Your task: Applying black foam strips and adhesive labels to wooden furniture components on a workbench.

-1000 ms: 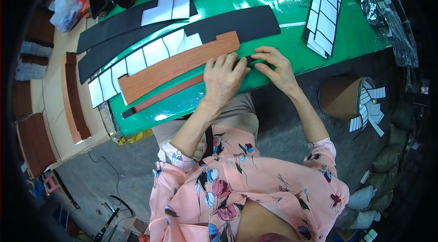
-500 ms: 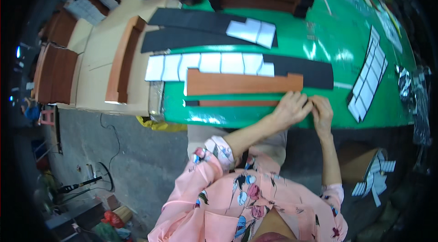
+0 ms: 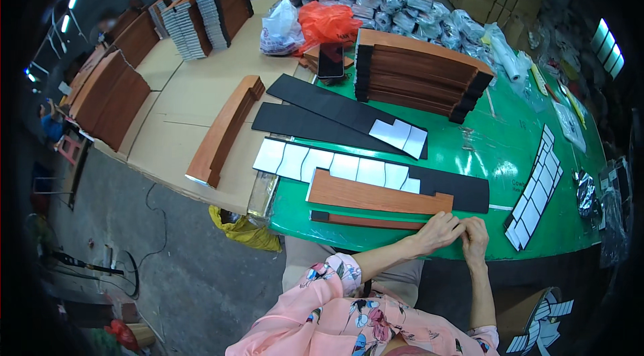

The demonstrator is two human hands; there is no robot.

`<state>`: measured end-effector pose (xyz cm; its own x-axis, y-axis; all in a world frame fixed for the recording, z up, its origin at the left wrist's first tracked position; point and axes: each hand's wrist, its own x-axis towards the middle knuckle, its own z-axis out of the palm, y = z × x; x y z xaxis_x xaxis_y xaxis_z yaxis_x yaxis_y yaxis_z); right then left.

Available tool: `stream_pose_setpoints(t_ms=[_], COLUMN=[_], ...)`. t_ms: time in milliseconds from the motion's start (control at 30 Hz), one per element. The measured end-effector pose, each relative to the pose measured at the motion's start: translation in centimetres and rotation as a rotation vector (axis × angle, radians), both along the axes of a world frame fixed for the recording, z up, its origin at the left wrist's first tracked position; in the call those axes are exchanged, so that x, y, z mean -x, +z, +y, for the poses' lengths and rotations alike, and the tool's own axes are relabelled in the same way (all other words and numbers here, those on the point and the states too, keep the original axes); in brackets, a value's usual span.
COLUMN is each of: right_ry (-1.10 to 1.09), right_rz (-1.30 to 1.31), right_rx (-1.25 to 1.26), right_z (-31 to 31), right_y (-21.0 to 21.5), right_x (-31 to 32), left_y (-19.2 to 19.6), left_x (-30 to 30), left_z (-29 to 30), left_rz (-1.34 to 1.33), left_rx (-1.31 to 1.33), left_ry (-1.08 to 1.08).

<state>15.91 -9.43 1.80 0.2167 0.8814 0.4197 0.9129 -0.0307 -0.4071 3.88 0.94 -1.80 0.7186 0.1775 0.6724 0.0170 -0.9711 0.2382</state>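
Observation:
At the table's near edge my left hand [image 3: 439,232] is closed at the right end of a narrow brown strip [image 3: 369,221] with a black tip at its left end. Close beside it, my right hand [image 3: 475,238] is closed too, fingertips pinched against the left hand's; whatever lies between them is hidden. Just beyond lies a flat wood-grain brown piece [image 3: 376,194] with a raised step at each end. It partly covers a long black strip [image 3: 463,188] bearing white backing-paper patches [image 3: 335,163].
Two black strips [image 3: 308,121] lie farther back, before a stack of brown pieces [image 3: 416,78]. A white-patched strip [image 3: 535,188] lies right on the green table [image 3: 496,135]. A brown curved piece [image 3: 225,131] rests on cardboard at left; a phone [image 3: 331,61] stands behind.
The view has tilted up, so the table sits lower and the far bags and boxes show. My hands stay together at the strip's right end.

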Motion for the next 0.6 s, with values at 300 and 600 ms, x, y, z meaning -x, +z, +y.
stream_pose_setpoints(t_ms=[300,600], right_ry=[-0.080,-0.243], right_rz=[0.430,1.022], right_rx=[0.078,0.065], right_z=[-0.4,-0.5], right_y=[-0.7,-2.6], right_x=[0.3,0.2], left_y=[-1.2,-0.3], left_x=[0.1,0.2], left_z=[0.0,-0.4], left_rz=[-0.113,-0.078], left_rx=[0.262,0.189], left_ry=[0.025,0.052])
